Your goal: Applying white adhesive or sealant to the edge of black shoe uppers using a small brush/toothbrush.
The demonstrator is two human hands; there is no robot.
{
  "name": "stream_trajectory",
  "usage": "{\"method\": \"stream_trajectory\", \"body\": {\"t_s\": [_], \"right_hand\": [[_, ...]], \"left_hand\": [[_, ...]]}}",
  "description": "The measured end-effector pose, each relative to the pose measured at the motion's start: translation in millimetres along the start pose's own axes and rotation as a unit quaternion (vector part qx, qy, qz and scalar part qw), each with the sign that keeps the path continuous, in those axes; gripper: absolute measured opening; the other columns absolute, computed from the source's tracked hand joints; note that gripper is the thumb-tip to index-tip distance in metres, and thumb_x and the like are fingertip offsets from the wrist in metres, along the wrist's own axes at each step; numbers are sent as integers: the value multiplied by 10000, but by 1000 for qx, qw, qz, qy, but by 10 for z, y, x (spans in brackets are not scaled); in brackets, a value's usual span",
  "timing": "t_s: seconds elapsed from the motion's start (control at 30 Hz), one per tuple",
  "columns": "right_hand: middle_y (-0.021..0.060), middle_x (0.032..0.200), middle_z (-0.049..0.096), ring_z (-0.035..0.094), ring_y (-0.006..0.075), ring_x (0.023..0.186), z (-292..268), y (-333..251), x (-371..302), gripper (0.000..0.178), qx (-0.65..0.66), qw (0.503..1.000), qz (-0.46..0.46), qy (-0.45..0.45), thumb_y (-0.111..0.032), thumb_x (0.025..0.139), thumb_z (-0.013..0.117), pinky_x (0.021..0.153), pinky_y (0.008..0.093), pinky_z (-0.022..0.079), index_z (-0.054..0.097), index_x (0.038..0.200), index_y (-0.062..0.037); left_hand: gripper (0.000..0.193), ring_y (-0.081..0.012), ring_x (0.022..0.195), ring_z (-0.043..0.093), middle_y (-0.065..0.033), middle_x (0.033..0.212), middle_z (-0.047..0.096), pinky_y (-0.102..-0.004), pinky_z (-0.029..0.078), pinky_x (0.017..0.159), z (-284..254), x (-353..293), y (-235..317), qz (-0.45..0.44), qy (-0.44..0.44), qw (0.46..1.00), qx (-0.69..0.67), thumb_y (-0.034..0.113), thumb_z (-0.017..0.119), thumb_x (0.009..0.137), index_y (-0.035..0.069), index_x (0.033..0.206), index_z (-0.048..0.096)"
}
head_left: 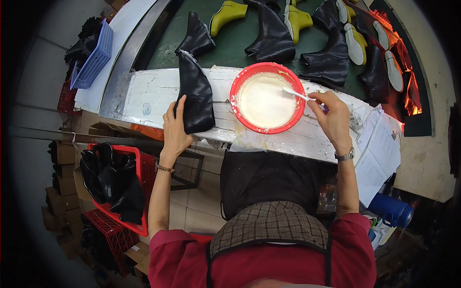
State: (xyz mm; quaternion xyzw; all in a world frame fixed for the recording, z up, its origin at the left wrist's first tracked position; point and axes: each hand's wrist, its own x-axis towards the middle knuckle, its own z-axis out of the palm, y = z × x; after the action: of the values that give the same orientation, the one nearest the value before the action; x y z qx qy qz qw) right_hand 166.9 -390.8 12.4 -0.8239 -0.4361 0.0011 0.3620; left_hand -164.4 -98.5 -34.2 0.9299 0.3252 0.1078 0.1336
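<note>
A black boot upper [196, 98] lies on the white board, its pale-edged end pointing away from me. My left hand [176, 128] grips its left side near the close end, fingers along the edge. To the right stands a red bowl [234, 103] of thick cream-coloured paste [266, 102]. Between the thumb and fingers of my right hand [332, 120] is a slim white brush [298, 94], shaped like a toothbrush. Its head reaches over the bowl's right rim to the paste; whether the bristles are dipped in I cannot tell.
Beyond the white board [149, 96], a green belt [225, 48] carries several black uppers and yellow boot forms [228, 13]. An orange glow [412, 103] shows at its right. Papers [379, 149] lie at the board's right end. A red crate [142, 192] of black uppers stands lower left.
</note>
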Motion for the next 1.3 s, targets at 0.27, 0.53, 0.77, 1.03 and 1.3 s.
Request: {"method": "stream_trajectory", "body": {"t_s": [0.27,0.53,0.77,1.03,1.3], "right_hand": [[65,863,706,653,194,655,77,-265,-55,137,93,995,-7,47,-168,896,788,591,309,508,788,980,-60],[60,802,702,659,160,661,82,-539,43,86,187,980,-64,37,-126,845,803,579,268,503,791,898,-60],[58,887,725,675,147,719,34,-347,393,139,204,965,-119,111,-95,851,816,620,262,512,799,976,-36],[61,921,727,684,169,798,89,-518,28,208,199,957,-195,75,-37,781,862,679,282,533,810,980,-71],[63,852,719,655,132,752,-112,-717,-171,163,247,956,-114,-109,-47,807,846,637,268,512,805,965,-28]], "left_hand": [[973,-433,1349,463,-240,1471,432,-443,402,1132,-152,-115,577,79,139,975,-158,-205,599,687,48,1593,347],[847,-407,1333,506,-238,1476,464,-428,478,1048,-239,-158,995,176,143,954,-195,55,805,818,13,1555,390],[814,-399,1324,537,-231,1456,505,-437,468,1088,-307,-109,1074,220,157,940,-208,93,825,829,9,1530,421],[826,-372,1344,519,-207,1498,497,-418,450,1092,-225,223,1193,186,284,918,-204,101,803,867,-4,1560,366],[744,-370,1327,525,-188,1482,525,-421,478,1030,-128,369,1200,195,315,917,-145,94,780,880,24,1535,433]]}}
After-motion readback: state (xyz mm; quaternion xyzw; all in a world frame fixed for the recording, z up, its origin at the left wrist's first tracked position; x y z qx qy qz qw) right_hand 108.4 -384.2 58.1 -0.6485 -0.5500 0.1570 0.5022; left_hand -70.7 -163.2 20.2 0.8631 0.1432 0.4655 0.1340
